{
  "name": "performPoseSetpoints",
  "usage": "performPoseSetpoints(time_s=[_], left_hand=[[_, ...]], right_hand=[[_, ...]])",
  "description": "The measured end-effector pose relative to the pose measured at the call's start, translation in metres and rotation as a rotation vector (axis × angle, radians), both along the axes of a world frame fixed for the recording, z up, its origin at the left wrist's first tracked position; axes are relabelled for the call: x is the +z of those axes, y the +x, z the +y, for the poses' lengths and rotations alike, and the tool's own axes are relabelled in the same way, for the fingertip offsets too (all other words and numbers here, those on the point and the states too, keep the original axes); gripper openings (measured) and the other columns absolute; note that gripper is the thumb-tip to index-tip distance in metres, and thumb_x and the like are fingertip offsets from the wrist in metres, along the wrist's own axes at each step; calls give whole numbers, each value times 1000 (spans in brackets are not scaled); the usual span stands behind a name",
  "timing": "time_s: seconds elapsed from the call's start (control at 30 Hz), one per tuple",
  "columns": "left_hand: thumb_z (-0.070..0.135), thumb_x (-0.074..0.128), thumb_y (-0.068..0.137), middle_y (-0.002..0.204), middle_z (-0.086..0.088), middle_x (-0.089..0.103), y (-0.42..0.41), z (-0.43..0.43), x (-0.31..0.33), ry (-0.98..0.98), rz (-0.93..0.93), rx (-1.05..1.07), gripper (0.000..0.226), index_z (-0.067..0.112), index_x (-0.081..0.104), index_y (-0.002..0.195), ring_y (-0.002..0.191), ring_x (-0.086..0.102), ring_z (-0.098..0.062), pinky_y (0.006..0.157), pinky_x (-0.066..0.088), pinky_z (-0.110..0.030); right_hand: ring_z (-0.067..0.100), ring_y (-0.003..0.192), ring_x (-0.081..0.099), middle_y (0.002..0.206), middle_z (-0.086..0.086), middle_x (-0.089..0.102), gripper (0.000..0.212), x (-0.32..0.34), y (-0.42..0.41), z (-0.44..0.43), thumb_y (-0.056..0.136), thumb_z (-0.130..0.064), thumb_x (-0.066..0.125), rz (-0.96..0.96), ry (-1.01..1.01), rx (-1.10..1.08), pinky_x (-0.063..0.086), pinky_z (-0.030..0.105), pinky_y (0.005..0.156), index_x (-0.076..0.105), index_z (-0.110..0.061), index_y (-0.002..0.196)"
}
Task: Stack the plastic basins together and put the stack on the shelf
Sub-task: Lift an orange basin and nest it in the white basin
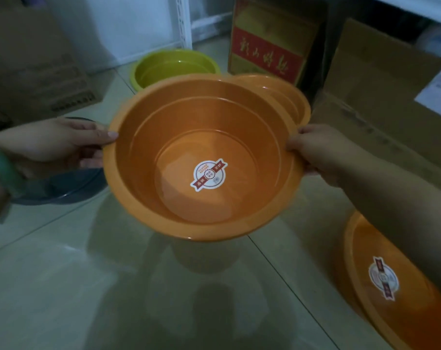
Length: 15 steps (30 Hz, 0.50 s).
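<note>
orange basin [204, 152], rim gripped between both hands [57, 145]

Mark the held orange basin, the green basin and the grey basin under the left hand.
held orange basin [209, 215], head view, near inner wall below the sticker.
green basin [163, 72], head view, inner floor.
grey basin [62, 190], head view, bare inside, below the left hand [62, 145].

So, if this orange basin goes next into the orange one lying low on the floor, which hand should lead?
Probably the right hand: it grips the held orange basin on the side where the floor basin lies, under that forearm. The left hand holds the far rim.
</note>
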<state>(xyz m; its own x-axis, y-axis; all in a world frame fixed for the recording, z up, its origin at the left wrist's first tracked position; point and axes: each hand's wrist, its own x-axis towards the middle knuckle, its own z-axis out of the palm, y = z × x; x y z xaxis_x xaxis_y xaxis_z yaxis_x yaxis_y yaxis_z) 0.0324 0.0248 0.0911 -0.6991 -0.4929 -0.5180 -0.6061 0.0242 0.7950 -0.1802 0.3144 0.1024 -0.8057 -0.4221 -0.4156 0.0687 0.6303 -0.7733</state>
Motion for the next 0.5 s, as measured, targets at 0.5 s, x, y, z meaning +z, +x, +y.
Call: performPoseSetpoints(time_s=[0.5], left_hand=[[25,65,80,81,6,62,-28,10,-60,-401,-195,80,54,19,51,132,75,63,-13,76,51,-30]], right_hand=[[13,69,61,77,-5,62,22,-77,-12,-43,84,-8,56,97,-69,-18,49,27,56,62,-22,100]])
